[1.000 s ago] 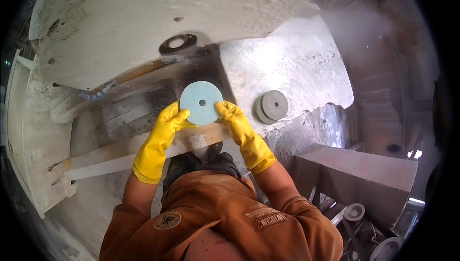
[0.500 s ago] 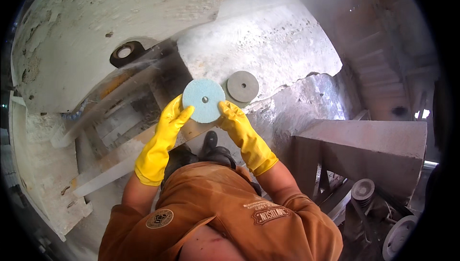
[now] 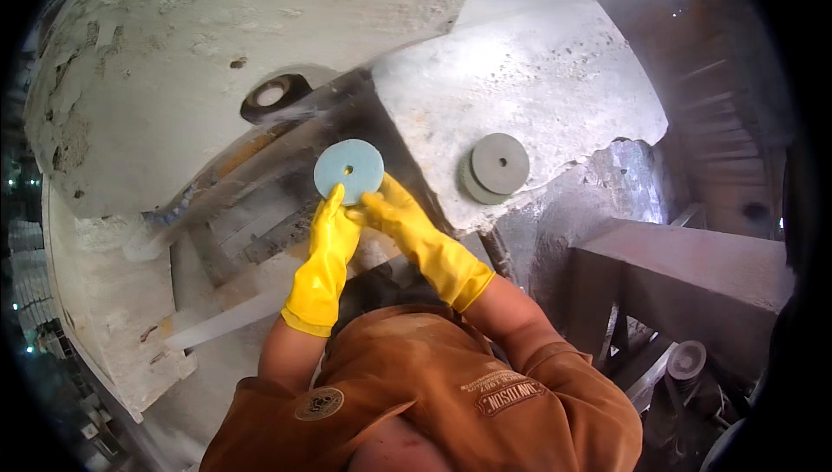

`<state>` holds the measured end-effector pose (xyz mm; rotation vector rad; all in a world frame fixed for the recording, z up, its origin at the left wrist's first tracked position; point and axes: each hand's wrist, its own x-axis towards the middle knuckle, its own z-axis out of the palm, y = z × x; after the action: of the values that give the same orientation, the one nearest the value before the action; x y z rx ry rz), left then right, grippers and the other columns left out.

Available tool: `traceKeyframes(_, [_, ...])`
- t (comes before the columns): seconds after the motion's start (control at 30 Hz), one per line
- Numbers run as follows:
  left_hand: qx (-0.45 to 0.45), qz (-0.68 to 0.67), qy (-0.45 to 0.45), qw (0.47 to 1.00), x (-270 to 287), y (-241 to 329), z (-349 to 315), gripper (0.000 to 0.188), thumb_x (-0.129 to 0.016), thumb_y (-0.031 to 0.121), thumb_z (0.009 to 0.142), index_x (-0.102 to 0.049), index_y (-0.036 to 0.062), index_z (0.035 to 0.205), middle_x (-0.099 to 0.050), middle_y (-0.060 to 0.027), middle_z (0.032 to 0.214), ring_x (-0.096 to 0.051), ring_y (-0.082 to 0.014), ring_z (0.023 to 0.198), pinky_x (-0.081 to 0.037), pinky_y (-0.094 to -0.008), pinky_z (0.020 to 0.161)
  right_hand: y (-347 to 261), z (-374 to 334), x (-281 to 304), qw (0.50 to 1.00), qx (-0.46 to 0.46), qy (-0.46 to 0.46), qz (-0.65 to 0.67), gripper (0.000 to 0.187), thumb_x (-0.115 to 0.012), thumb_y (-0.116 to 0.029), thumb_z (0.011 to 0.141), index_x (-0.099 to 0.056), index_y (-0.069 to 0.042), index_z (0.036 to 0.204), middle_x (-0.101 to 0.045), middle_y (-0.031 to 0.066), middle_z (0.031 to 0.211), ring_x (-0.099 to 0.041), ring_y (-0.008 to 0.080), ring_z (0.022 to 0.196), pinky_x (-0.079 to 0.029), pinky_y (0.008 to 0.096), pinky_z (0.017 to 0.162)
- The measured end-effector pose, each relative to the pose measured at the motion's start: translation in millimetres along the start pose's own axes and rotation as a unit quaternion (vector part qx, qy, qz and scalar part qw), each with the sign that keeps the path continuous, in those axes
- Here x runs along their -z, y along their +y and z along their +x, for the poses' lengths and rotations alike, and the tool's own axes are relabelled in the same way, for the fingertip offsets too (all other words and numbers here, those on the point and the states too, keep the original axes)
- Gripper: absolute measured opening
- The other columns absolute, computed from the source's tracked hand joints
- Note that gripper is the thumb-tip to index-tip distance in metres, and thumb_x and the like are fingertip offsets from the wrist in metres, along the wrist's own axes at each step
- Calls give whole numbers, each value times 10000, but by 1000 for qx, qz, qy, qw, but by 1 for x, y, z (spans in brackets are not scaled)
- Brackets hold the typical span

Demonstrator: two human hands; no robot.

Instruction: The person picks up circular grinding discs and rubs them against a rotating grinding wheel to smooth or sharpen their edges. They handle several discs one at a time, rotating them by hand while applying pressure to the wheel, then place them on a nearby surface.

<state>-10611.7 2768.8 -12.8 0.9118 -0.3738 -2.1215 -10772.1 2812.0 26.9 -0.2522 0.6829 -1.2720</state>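
A flat, round, pale blue-green abrasive disc [image 3: 368, 160] with a small hole at its centre is held up before me. My left hand [image 3: 328, 251], in a yellow rubber glove, grips its lower rim, thumb against the near face and the other fingers mostly hidden. My right hand [image 3: 418, 234], gloved the same, is closed at the lower right rim, its fingers touching the disc close to the left thumb. To the right, a dark grey disc [image 3: 507, 156] with a central hole rests on a greenish disc [image 3: 472, 186], which it partly covers.
The two resting discs lie on a pale, rough slab [image 3: 537, 56] with a broken edge. A larger slab [image 3: 199, 47] at the left carries a dark ring-shaped piece [image 3: 293, 88]. Below lies a beam frame [image 3: 234, 307]. A heavy beam [image 3: 693, 255] and pulley [image 3: 686, 359] stand at right.
My right hand has slid from the disc's right rim down toward the left hand. The held disc is now farther from the resting discs. The whole view has shifted.
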Motion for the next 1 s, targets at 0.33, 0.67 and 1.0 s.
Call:
traceKeyframes(0.33, [-3,-8,104,995,90,66,62,464,-646,172,990,-503,84,1422,-612,-112,1193,-603,-197,964,-504,-298,821,88,131,-18,997,12,71,18,447,-604,-40,995,-469,-1,1419,-622,127,1272,-671,218,1058,-594,309,880])
traceKeyframes(0.67, [-41,5,137,990,107,115,126,257,-698,149,958,-619,82,1194,-635,-33,938,-564,-113,720,-504,-246,670,105,228,-21,997,46,62,-16,307,-626,-44,984,-576,10,1282,-679,107,1119,-677,207,985,-572,310,889])
traceKeyframes(1.0, [2,-43,42,998,147,142,161,297,-657,273,974,-644,19,1128,-662,-68,978,-597,-174,826,-510,-325,790,94,258,-37,998,21,51,-9,298,-635,-43,978,-588,-18,1271,-706,82,1021,-694,153,791,-595,232,678])
